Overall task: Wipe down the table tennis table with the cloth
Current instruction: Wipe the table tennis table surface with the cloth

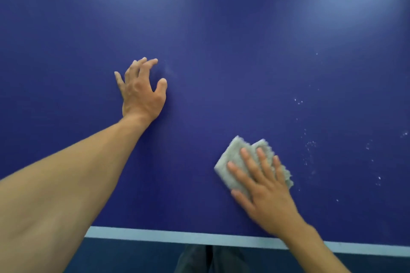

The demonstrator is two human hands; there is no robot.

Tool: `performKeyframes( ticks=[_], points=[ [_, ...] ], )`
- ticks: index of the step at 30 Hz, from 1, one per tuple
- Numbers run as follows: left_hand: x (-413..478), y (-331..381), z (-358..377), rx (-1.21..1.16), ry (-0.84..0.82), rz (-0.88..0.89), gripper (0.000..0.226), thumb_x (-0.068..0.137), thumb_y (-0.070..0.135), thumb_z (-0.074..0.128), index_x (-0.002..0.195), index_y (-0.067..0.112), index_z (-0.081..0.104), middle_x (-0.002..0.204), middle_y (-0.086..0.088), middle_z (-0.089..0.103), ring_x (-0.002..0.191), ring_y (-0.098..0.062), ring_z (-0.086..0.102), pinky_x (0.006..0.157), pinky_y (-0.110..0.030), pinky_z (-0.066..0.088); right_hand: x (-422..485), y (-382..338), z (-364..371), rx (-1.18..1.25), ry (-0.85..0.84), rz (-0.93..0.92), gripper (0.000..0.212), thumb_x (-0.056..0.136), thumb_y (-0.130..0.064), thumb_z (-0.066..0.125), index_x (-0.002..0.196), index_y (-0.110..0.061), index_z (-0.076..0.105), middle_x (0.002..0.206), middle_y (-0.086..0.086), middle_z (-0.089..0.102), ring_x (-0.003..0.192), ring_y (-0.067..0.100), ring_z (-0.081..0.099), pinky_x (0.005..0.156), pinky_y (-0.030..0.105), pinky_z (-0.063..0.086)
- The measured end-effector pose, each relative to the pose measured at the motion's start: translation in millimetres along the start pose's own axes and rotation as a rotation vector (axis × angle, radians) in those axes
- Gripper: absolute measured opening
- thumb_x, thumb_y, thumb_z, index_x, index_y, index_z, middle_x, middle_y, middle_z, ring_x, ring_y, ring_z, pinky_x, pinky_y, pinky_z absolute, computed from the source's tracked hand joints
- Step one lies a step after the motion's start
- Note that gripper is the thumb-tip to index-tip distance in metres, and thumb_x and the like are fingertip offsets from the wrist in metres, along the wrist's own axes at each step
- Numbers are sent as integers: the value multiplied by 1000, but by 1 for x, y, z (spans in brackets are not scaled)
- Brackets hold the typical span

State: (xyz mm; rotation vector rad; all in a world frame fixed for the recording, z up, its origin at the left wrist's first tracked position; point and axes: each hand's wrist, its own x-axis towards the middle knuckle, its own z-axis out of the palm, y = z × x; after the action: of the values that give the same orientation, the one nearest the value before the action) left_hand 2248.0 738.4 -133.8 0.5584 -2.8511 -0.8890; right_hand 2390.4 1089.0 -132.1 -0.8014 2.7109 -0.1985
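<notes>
grey folded cloth flat on blue counter under right hand, long axis roughly across its fingers | fingers straight, slightly spread, pressing down | left hand fingers spread, arched, tips on counter

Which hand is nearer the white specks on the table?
Right. The right hand presses the cloth just left of the specks; the left hand rests much farther left.

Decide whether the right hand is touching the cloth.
Touching. The head view shows the right hand lying flat on top of the cloth, with no gap between them.
</notes>
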Motion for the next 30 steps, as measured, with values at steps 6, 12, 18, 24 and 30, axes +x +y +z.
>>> performKeyframes(
  ticks=[6,12,18,24,30],
  points=[
    [-70,-4,-14,28,-50,102,44,101,28,58,145,22,55,156,-6,44,152,-25,30,126,-63,0,49,7,-15,100,-17,539,65,103,-64,13,161,-49,-10,170,-10,-28,156,25,-29,124,55,-19],
    [-182,9,-5,91,18,158,42,97,29,48,135,21,65,150,-11,50,147,-35,39,122,-70,9,0,-75,11,21,-18,25,63,106,-54,33,165,-41,16,176,2,0,161,37,-4,125,66,6],
    [-225,12,18,280,-74,150,46,99,41,43,143,34,57,161,-7,36,154,-32,27,122,-70,5,-87,-14,24,-101,-81,-242,58,108,-60,33,164,-45,21,175,-3,11,161,33,9,123,63,12],
    [-223,12,24,330,-38,124,45,100,45,43,141,34,57,158,-6,37,152,-31,29,121,-72,8,-49,59,-4,-21,-37,67,60,105,-62,22,163,-49,13,175,-9,1,162,24,-8,127,60,1],
    [-224,15,27,358,-17,110,46,100,44,42,142,33,56,158,-7,36,152,-32,29,121,-71,10,9,5,-5,45,2,338,68,98,-66,8,163,-47,1,175,-5,-13,159,29,-21,125,58,-15]
  ],
)
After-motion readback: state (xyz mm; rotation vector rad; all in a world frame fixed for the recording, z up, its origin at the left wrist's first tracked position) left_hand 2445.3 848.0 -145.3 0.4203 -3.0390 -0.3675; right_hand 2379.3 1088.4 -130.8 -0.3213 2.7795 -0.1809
